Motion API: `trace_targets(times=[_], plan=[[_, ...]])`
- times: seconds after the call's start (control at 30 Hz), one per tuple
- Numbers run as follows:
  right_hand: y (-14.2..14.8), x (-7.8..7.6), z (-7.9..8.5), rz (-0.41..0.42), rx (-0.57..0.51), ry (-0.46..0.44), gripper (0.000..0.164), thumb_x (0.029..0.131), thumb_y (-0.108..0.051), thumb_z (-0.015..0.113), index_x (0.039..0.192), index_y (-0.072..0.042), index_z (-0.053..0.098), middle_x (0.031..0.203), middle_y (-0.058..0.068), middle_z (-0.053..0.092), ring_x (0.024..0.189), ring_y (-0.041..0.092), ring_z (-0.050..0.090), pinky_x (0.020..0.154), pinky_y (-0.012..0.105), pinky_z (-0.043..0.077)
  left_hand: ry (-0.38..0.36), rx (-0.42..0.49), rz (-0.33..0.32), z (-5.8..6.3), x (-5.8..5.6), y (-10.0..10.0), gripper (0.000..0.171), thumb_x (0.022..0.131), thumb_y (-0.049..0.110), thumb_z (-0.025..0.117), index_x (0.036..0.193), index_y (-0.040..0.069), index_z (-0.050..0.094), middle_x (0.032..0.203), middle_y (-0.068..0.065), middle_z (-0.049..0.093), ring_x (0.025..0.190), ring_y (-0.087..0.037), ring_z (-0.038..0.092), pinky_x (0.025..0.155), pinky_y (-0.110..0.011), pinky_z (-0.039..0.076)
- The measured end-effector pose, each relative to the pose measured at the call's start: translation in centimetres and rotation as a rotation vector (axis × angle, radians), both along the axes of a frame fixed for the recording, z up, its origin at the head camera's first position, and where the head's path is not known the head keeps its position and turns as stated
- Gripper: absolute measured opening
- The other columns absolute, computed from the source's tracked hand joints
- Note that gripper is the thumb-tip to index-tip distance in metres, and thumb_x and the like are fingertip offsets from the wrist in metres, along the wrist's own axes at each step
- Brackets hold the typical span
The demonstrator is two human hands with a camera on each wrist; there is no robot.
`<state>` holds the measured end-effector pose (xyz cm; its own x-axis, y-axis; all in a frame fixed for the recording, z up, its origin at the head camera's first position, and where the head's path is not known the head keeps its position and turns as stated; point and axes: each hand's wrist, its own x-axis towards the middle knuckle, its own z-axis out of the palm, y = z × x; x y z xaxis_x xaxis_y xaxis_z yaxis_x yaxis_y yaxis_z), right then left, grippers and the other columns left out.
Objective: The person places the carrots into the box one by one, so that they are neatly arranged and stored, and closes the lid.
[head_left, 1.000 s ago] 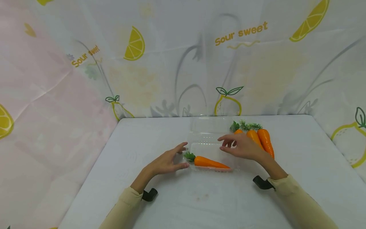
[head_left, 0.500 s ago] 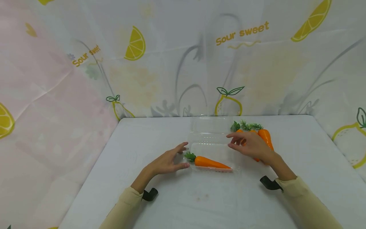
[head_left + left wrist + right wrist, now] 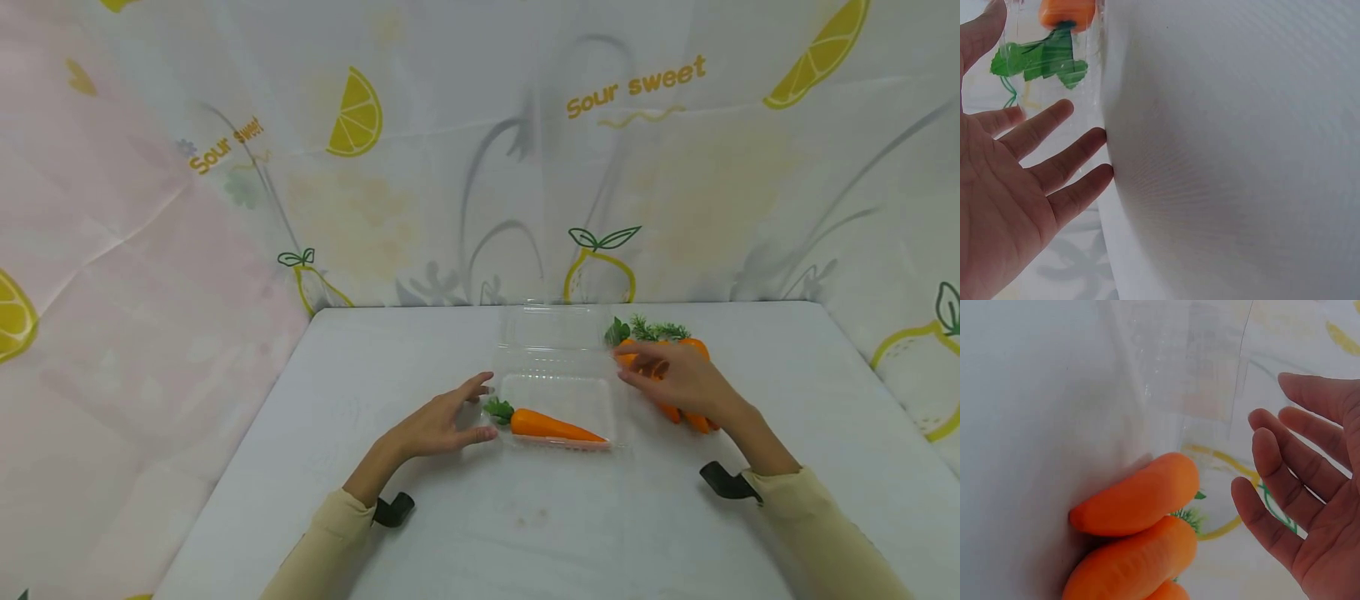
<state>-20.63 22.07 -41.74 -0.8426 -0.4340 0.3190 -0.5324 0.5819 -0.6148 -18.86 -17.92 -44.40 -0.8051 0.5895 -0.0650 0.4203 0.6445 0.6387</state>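
Note:
A clear plastic clamshell box (image 3: 581, 396) lies with its lid (image 3: 555, 327) laid back toward the wall. Along the near side of its base rests one orange carrot (image 3: 551, 425), leaves to the left. My left hand (image 3: 431, 427) stands at the box's left end, thumb and fingers spread and holding nothing; its fingertips come down at the tabletop in the left wrist view. Over a group of carrots (image 3: 1141, 497) right of the box hovers my right hand (image 3: 684, 382), fingers loosely bent with nothing between them. It hides much of those carrots in the head view.
A white table (image 3: 375, 350) carries everything. Behind it hangs a cloth (image 3: 435, 225) printed with lemons and lettering. Green carrot tops (image 3: 652, 329) lie beside the lid's right edge. Dark wrist mounts (image 3: 727, 481) sit at both cuffs.
My right hand has moved right, from above the box to over the carrots beside it. The left hand, the box and the carrot in it stay in place.

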Motion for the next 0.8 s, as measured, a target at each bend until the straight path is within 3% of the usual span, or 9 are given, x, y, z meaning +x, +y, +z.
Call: trace_targets(times=[0.27,0.8], plan=[[1.1,0.1,-0.4,-0.023,0.012,0.083,0.031,0.086,-0.013,0.078,0.116,-0.010,0.072,0.081,-0.011,0.067,0.071,0.005,0.062,0.065,0.028,0.055,-0.008,-0.006,0.010,0.1,0.2,0.0,0.086,0.088,0.058,0.064,0.157,0.028,0.022,0.144,-0.005,0.051,0.131,-0.022,0.047,0.108,-0.052,0.036],[2.8,0.6,-0.4,-0.099,0.070,0.101,0.028,0.083,-0.013,0.080,0.111,-0.009,0.072,0.078,-0.008,0.067,0.067,0.009,0.062,0.061,0.028,0.053,0.023,-0.017,-0.004,0.1,0.1,0.1,0.089,0.089,0.057,0.064,0.158,0.020,0.022,0.143,-0.007,0.052,0.131,-0.024,0.048,0.108,-0.051,0.036]])
